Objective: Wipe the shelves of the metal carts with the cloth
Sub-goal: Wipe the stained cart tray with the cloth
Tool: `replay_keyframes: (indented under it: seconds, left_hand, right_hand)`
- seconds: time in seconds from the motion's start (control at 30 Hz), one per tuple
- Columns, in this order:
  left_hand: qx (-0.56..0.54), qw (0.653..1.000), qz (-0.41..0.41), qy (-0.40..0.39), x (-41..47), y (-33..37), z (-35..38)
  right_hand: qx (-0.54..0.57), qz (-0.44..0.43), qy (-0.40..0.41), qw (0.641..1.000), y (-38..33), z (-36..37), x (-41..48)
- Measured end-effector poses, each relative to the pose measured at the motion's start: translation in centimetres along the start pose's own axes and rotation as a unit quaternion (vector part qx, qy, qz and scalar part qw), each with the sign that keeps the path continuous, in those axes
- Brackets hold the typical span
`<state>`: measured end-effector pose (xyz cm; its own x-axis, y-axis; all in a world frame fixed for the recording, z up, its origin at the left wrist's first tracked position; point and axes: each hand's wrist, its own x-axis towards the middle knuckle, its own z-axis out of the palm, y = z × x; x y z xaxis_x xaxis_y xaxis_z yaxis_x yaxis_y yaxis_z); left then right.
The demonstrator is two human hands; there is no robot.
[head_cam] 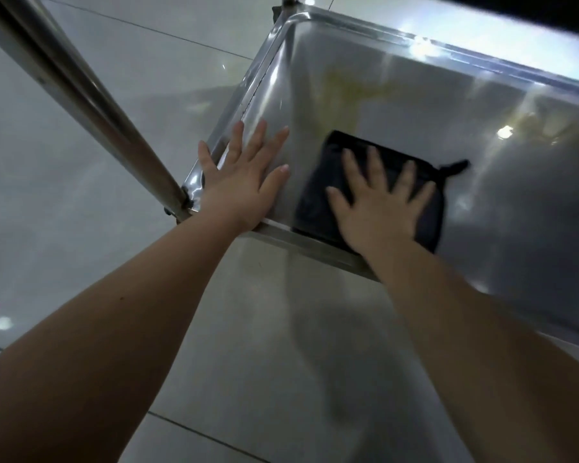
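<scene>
A shiny metal cart shelf point(482, 105) with a raised rim fills the upper right of the head view. A folded dark cloth point(318, 192) with a small loop at its corner lies flat near the shelf's front left corner. My right hand point(378, 202) presses flat on the cloth with fingers spread. My left hand point(244, 175) rests flat on the shelf beside the left rim, fingers straight, thumb over the rim. A yellowish smear point(345, 91) shows on the shelf beyond the cloth.
A metal cart post point(77, 88) slants from the top left down to the shelf's near corner. Glossy pale floor tiles point(81, 262) surround the cart. A dark edge point(532, 8) runs across the top right.
</scene>
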<state>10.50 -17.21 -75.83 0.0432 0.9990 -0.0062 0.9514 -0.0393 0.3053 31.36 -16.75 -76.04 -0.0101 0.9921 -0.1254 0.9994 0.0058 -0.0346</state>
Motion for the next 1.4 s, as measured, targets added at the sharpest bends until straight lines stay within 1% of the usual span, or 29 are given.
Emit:
replay_keyframes:
  seconds: [0.07,0.13,0.23,0.4,0.5,0.6,0.67,0.73,0.8,0.87,0.97,1.03,1.07,1.13,1.17,1.2,1.23,1.3,1.4]
  left_hand:
    - [-0.025,1.0,0.0,0.009,-0.2,0.1,-0.2]
    - [-0.061,0.998,-0.001,0.019,-0.3,0.1,-0.4]
    - [-0.101,0.994,-0.012,0.027,-0.2,-0.1,-0.6]
    - [-0.132,0.99,-0.02,0.037,-0.3,0.1,-0.7]
    - [-0.103,0.995,-0.01,0.013,-0.8,0.2,-0.5]
    - [-0.07,0.997,-0.009,-0.009,-0.8,0.3,-0.3]
    - [-0.053,0.998,-0.007,-0.021,-0.7,0.3,-0.4]
    - [-0.043,0.999,0.0,-0.024,-0.6,0.3,-0.5]
    - [-0.043,0.999,0.002,-0.012,-0.4,0.2,-0.4]
    - [-0.057,0.998,0.001,0.003,-0.3,0.3,-0.5]
    - [-0.061,0.998,0.008,0.012,-0.4,0.4,-0.4]
    - [-0.034,0.999,0.008,0.01,-0.7,0.5,-0.4]
    - [-0.015,1.0,0.007,0.012,-0.8,0.6,-0.5]
    - [0.022,0.999,0.02,0.028,-0.6,1.6,-0.5]
    - [0.023,0.998,0.035,0.035,-0.3,2.8,-0.3]
    - [0.015,0.998,0.052,0.033,0.1,4.4,0.1]
    - [0.008,0.998,0.064,0.019,0.4,6.1,0.7]
    - [0.021,0.999,0.045,-0.021,0.5,9.1,2.4]
    - [0.08,0.996,0.007,-0.03,1.7,9.8,3.5]
  right_hand:
    - [0.001,-0.052,-0.005,0.999,-4.9,0.2,0.2]
    - [-0.003,-0.084,-0.017,0.996,-7.4,0.1,0.6]
    - [0.015,-0.103,-0.023,0.994,-6.9,-0.2,0.9]
    - [0.027,-0.113,-0.032,0.993,-3.7,0.0,-3.1]
    - [0.028,-0.11,-0.042,0.993,-3.2,0.4,-3.4]
    - [0.018,-0.1,-0.012,0.995,-3.6,0.3,0.5]
    - [0.015,-0.07,-0.014,0.997,-3.5,-0.3,4.8]
    - [0.033,-0.022,-0.05,0.998,-2.9,-1.3,8.7]
    - [0.046,0.01,-0.068,0.997,-2.4,-2.0,10.2]
    - [0.032,-0.002,-0.059,0.998,-2.6,-1.9,8.8]
    - [0.019,-0.066,-0.027,0.997,-3.6,-0.7,3.4]
    - [0.037,-0.112,-0.026,0.993,-3.5,-0.5,1.1]
    - [0.068,-0.115,-0.023,0.991,-2.8,-0.9,0.8]
    - [0.12,-0.08,0.016,0.989,-0.3,-2.0,1.1]
    - [0.121,-0.052,0.036,0.991,1.5,-2.2,1.4]
    - [0.111,-0.024,0.039,0.993,3.2,-2.2,1.3]
    - [0.097,-0.003,0.024,0.995,4.7,-2.0,1.0]
    - [0.078,0.009,-0.005,0.997,6.4,-1.1,0.0]
    - [0.064,-0.004,0.006,0.998,6.7,-0.3,-0.4]
